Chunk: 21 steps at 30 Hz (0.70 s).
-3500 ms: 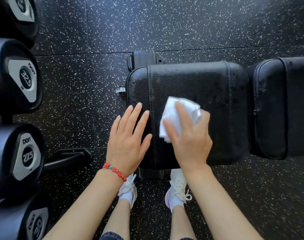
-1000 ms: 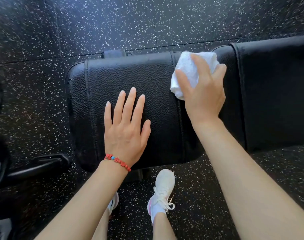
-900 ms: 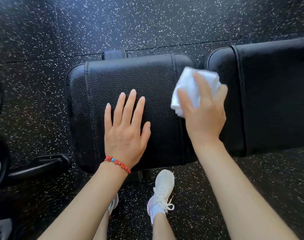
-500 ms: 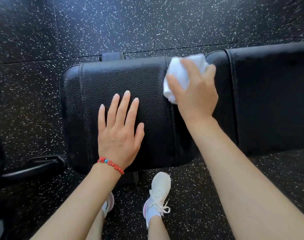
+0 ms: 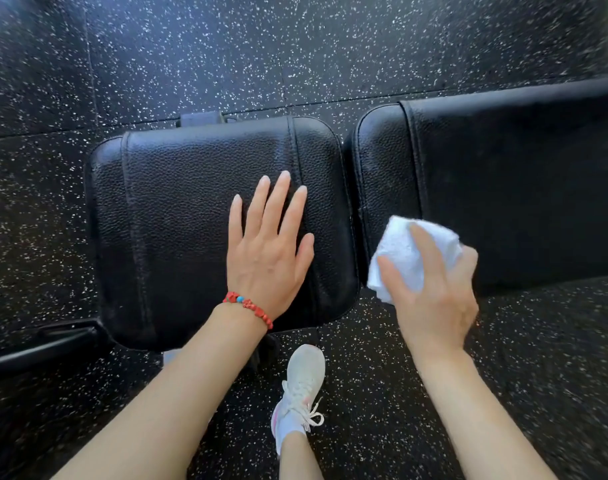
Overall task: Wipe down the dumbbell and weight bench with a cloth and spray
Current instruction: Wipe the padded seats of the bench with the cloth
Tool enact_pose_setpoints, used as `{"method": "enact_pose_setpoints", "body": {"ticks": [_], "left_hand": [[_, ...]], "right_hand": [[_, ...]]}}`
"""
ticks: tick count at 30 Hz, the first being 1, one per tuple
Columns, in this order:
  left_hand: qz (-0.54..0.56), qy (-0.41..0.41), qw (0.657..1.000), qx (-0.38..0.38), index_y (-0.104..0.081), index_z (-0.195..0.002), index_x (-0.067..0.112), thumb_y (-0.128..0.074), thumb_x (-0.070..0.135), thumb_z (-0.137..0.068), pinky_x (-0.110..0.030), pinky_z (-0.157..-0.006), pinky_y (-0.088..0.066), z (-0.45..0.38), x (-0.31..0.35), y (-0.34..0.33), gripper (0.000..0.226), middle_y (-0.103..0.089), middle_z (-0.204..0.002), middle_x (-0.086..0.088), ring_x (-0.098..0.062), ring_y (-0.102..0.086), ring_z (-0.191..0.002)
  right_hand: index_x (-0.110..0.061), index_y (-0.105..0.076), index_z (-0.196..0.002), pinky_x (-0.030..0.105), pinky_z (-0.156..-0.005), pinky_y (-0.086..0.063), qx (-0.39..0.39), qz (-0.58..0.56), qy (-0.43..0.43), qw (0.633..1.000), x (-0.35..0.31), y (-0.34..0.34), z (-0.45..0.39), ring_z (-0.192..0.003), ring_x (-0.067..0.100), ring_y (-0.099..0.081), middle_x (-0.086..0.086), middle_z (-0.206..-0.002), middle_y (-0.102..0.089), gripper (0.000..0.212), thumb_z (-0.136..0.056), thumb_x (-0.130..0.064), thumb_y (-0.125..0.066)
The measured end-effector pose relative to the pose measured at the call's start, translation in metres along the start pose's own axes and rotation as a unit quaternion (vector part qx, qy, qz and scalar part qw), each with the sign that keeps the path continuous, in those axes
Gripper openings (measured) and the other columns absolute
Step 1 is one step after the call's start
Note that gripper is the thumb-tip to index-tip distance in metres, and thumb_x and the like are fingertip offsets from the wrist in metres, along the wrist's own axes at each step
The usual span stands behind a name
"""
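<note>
A black padded weight bench runs across the view: its seat pad (image 5: 177,230) on the left and its longer back pad (image 5: 510,188) on the right, with a narrow gap between them. My left hand (image 5: 269,251) lies flat on the seat pad with straight, spread fingers. My right hand (image 5: 430,289) grips a crumpled white cloth (image 5: 410,251) and presses it on the near left corner of the back pad. No dumbbell or spray bottle is in view.
Black rubber floor (image 5: 295,46) with white specks surrounds the bench. A black bench foot bar (image 5: 42,344) lies at the lower left. My white shoe (image 5: 300,386) stands just in front of the seat pad.
My right hand has carried the cloth from the far edge of the seat pad across the gap, down to the near corner of the back pad. My left hand stays flat on the seat.
</note>
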<state>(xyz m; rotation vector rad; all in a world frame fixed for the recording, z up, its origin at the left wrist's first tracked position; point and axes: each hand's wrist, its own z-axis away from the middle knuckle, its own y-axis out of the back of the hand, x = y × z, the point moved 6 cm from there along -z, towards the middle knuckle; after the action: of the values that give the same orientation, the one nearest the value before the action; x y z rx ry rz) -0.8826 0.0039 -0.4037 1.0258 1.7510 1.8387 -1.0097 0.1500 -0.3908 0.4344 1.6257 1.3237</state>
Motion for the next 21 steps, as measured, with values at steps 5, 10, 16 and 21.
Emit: {"method": "enact_pose_setpoints", "body": {"ticks": [5, 10, 16, 21], "left_hand": [[-0.013, 0.002, 1.000, 0.011, -0.043, -0.137, 0.011, -0.042, 0.031, -0.090, -0.051, -0.111, -0.019, 0.001, -0.001, -0.007, 0.051, -0.038, -0.146, -0.011, -0.031, -0.033, -0.135], [-0.011, 0.003, 1.000, 0.021, -0.046, -0.135, 0.011, -0.043, 0.031, -0.088, -0.051, -0.110, -0.020, 0.000, -0.001, -0.005, 0.052, -0.040, -0.144, -0.011, -0.031, -0.035, -0.134], [-0.007, 0.008, 1.000, 0.008, -0.046, -0.135, 0.011, -0.042, 0.032, -0.088, -0.052, -0.110, -0.021, 0.000, -0.001, -0.002, 0.052, -0.040, -0.144, -0.012, -0.031, -0.034, -0.134], [-0.010, 0.000, 1.000, 0.018, -0.044, -0.136, 0.011, -0.041, 0.031, -0.089, -0.051, -0.110, -0.019, 0.000, -0.001, -0.005, 0.051, -0.040, -0.145, -0.012, -0.031, -0.034, -0.134]], "right_hand": [[-0.021, -0.057, -0.120, 0.031, -0.056, -0.033, 0.018, 0.027, 0.050, 0.998, -0.034, -0.016, -0.079, -0.087, 0.035, -0.053, 0.022, -0.107, -0.047, 0.048, -0.078, -0.045, -0.064], [-0.025, -0.054, -0.124, 0.031, -0.060, -0.032, 0.023, 0.039, 0.074, 0.996, -0.049, -0.022, -0.112, -0.095, 0.032, -0.052, 0.019, -0.109, -0.047, 0.048, -0.081, -0.047, -0.060], [-0.018, -0.062, -0.116, 0.026, -0.051, -0.034, 0.009, 0.028, 0.084, 0.996, -0.006, -0.001, -0.027, -0.067, 0.031, -0.054, 0.020, -0.089, -0.049, 0.046, -0.076, -0.042, -0.066], [-0.016, -0.065, -0.108, 0.024, -0.049, -0.034, 0.003, 0.046, 0.087, 0.995, 0.008, 0.004, -0.003, -0.060, 0.026, -0.052, 0.017, -0.085, -0.049, 0.046, -0.075, -0.046, -0.056]]}}
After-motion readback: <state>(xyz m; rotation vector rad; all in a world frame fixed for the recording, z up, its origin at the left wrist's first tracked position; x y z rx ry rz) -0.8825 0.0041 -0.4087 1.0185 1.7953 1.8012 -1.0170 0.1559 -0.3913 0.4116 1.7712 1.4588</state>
